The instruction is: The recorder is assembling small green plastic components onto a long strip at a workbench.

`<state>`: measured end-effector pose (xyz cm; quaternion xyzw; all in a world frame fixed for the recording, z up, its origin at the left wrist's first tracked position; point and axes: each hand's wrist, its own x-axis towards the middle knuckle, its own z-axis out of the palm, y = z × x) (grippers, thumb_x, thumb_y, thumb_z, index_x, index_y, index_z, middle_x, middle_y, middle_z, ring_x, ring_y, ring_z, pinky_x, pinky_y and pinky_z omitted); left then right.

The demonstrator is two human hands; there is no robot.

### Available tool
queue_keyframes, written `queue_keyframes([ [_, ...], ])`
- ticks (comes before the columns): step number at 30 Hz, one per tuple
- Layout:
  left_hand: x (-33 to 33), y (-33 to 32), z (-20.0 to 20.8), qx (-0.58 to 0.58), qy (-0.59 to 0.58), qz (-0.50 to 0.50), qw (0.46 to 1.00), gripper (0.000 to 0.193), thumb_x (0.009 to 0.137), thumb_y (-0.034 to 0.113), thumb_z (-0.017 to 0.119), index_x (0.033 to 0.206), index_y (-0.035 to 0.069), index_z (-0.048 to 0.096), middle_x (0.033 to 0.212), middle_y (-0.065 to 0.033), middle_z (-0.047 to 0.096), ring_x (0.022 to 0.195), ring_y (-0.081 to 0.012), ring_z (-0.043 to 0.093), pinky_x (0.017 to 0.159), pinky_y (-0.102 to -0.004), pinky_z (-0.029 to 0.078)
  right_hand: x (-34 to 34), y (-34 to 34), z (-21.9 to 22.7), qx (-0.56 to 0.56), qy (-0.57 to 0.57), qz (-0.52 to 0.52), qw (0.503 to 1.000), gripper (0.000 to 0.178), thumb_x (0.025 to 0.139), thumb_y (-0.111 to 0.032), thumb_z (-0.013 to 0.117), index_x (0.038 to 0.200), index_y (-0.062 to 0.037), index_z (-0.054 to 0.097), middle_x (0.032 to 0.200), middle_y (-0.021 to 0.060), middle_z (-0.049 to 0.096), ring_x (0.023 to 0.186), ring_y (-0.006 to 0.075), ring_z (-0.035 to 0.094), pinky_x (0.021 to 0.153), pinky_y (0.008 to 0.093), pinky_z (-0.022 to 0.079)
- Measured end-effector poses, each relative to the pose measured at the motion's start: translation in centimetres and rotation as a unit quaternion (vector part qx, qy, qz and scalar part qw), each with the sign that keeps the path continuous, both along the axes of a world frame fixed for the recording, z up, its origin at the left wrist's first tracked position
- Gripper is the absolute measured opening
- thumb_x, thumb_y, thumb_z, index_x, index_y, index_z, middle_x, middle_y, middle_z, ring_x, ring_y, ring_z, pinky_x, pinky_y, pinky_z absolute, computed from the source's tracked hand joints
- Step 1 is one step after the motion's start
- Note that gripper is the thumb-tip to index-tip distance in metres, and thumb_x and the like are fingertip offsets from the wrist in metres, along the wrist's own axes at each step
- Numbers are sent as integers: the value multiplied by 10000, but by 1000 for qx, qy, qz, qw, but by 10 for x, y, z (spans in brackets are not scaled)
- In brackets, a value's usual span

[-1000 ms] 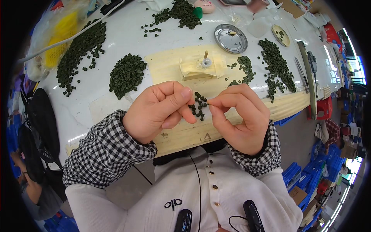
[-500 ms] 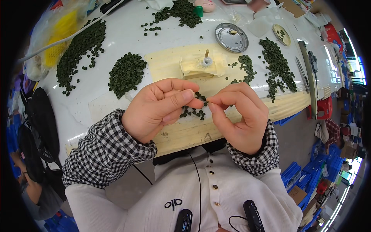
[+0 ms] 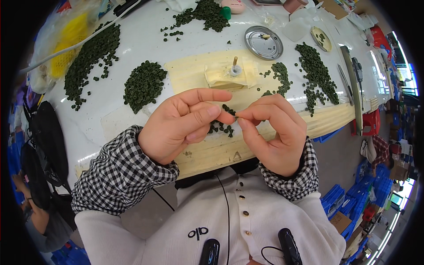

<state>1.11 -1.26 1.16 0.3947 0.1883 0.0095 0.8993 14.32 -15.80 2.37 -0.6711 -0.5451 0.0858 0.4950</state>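
Note:
Above the table's near edge, my left hand (image 3: 179, 126) has its index finger stretched out and its thumb pressed against the fingers below. My right hand (image 3: 278, 137) pinches thumb and index fingertip together, almost touching the left fingertips. Anything held in either pinch is too small or hidden to make out. Beneath and between the hands lie several small dark green round pieces (image 3: 227, 130), partly covered by the fingers. Just beyond them, a small cup (image 3: 236, 70) with a thin stick in it sits on a cream-covered block (image 3: 221, 79).
Heaps of green pieces lie left (image 3: 145, 84), far left (image 3: 95, 59), at the back (image 3: 207, 15) and right (image 3: 317, 73). A round metal lid (image 3: 264, 43) and a small cream dish (image 3: 321, 39) stand at the back right. Tweezers (image 3: 345, 84) lie near the right edge.
My left index finger has straightened and lifted away from the thumb. The right hand keeps its pinch in nearly the same place.

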Motion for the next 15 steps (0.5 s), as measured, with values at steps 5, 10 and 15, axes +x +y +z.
queue_keyframes([
  [5,-4,6,-8,-25,-12,-24,999,212,940,150,471,1071,9,558,838,-42,635,475,-6,307,437,-137,272,0,-1,2,-2,-1,5,1000,151,698,60,667,832,3,629,791,78,589,654,147,594,577,232,503],
  [10,-4,7,-10,-28,-8,-23,999,215,943,163,468,1066,13,561,876,-58,650,475,-3,301,431,-133,264,0,-1,2,-2,2,5,1000,154,700,59,667,838,-1,632,794,78,589,657,144,595,582,233,503],
  [15,-3,7,-4,-39,-4,-20,999,210,939,130,463,1084,7,552,928,-65,647,481,1,296,437,-128,269,0,-1,3,-4,3,7,1000,160,708,55,662,853,-8,642,796,75,586,664,144,594,584,235,504],
])
